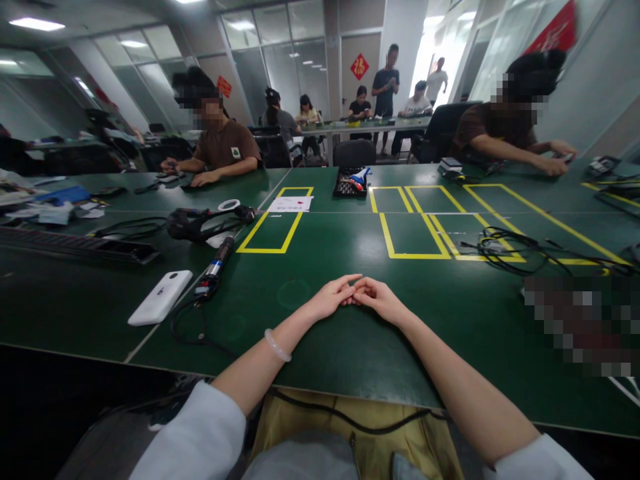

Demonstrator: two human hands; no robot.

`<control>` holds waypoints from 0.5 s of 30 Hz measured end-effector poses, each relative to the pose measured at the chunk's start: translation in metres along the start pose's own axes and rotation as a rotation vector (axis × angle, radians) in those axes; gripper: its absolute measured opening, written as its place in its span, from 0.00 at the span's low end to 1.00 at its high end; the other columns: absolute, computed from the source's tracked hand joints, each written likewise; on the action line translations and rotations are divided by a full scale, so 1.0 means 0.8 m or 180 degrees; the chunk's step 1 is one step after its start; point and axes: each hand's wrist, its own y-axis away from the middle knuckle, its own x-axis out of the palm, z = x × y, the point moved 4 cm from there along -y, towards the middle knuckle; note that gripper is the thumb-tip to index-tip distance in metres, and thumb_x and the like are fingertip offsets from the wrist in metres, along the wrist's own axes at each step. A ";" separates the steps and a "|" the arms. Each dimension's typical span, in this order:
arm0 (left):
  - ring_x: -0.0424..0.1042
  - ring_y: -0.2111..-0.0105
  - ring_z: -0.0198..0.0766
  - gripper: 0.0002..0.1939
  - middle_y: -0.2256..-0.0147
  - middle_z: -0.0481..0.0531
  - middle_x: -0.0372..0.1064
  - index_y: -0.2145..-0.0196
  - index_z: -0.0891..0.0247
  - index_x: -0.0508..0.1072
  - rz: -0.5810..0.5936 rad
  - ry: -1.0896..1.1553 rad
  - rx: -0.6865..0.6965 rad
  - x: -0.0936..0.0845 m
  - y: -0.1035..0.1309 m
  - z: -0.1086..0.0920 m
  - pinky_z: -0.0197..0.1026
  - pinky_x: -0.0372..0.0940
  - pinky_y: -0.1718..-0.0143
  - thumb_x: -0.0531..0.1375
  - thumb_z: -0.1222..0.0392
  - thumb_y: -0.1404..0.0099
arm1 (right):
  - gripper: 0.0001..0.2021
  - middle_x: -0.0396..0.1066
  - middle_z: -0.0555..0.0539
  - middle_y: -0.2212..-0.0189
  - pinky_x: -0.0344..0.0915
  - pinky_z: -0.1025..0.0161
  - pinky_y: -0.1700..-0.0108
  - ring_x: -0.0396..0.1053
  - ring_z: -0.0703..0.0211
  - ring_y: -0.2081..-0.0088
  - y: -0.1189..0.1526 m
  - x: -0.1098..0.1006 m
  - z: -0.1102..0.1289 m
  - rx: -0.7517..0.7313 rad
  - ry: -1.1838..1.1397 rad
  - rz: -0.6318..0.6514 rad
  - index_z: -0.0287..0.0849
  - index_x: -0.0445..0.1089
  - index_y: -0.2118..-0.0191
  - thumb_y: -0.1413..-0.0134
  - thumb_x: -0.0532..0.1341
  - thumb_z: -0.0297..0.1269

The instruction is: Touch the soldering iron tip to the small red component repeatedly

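Green matte worktable (350, 347) supports both bare hands, palms down, holding nothing: left hand (331, 297) and right hand (380, 299) lie loosely extended, fingertips touching; white oblong plastic device (160, 297) lies well left.

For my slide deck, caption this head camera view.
Both hands, left and right, rest empty, fingertips touching, on a green table.

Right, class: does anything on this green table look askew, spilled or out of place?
Nothing spilled or broken. The white device lies slanted near the table edge, and the black cables sprawl across a yellow tape outline. Both hands, left hand and right hand, rest empty, fingertips touching.
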 end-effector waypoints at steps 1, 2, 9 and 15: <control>0.62 0.73 0.29 0.29 0.71 0.46 0.64 0.40 0.65 0.61 -0.0033 0.0001 0.0018 0.000 0.000 0.001 0.34 0.58 0.69 0.55 0.50 0.35 | 0.16 0.74 0.47 0.68 0.68 0.61 0.61 0.71 0.60 0.67 0.000 0.000 -0.001 0.0010 -0.0015 -0.0013 0.40 0.67 0.60 0.47 0.63 0.48; 0.64 0.72 0.29 0.29 0.71 0.47 0.65 0.40 0.65 0.61 -0.0077 0.0002 0.0030 0.000 -0.001 0.003 0.34 0.59 0.69 0.55 0.50 0.35 | 0.16 0.74 0.47 0.69 0.68 0.61 0.61 0.71 0.60 0.68 0.000 -0.001 -0.002 0.0017 -0.0014 -0.0032 0.40 0.66 0.61 0.47 0.63 0.48; 0.69 0.73 0.32 0.21 0.73 0.50 0.70 0.58 0.67 0.68 -0.0456 0.0484 -0.0210 -0.006 -0.004 0.019 0.37 0.63 0.67 0.58 0.45 0.38 | 0.12 0.69 0.49 0.68 0.66 0.64 0.64 0.67 0.63 0.68 -0.002 -0.009 -0.008 -0.0220 0.0294 -0.0366 0.43 0.64 0.60 0.47 0.62 0.43; 0.70 0.70 0.31 0.18 0.70 0.49 0.70 0.63 0.66 0.67 -0.0399 0.0544 -0.0051 -0.007 -0.001 0.013 0.38 0.64 0.63 0.64 0.51 0.43 | 0.15 0.69 0.50 0.68 0.65 0.64 0.65 0.67 0.62 0.69 -0.003 -0.012 -0.012 -0.0199 0.0506 -0.0496 0.43 0.62 0.57 0.47 0.62 0.44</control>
